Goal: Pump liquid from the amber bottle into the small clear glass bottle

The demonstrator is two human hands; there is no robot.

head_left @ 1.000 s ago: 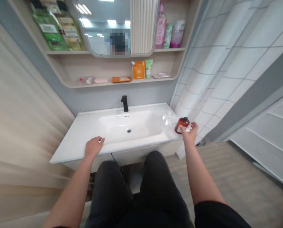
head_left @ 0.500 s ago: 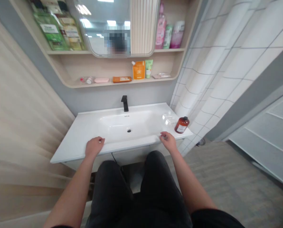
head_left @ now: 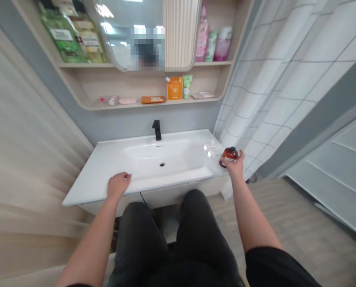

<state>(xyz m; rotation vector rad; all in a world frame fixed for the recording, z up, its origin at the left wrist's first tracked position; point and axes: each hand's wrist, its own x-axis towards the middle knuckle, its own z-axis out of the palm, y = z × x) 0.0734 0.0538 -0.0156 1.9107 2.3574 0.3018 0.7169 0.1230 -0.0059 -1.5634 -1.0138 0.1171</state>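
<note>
My left hand [head_left: 119,185] rests on the front rim of the white washbasin [head_left: 148,177], left of the bowl. Its fingers are curled in, with nothing visible in them. At the right end of the countertop, my right hand [head_left: 235,164] reaches around an amber bottle [head_left: 230,153] with a black cap. The thumb lies across the bottle's front left and the fingers spread along its right side, apart from the thumb. The bottle stands upright, its label partly covered by the hand. Clear, glassy items [head_left: 210,149] sit just left of it.
A black faucet [head_left: 157,130] rises behind the bowl. Above, a wall cabinet [head_left: 127,67] with a mirror holds several bottles, an orange pouch [head_left: 174,88] and a green tube [head_left: 187,87]. A white tiled curtain [head_left: 252,99] hangs close on the right.
My right hand has left the basin's front rim and moved right to the amber bottle, its fingers opening around it. The bottle and my left hand stay in place.
</note>
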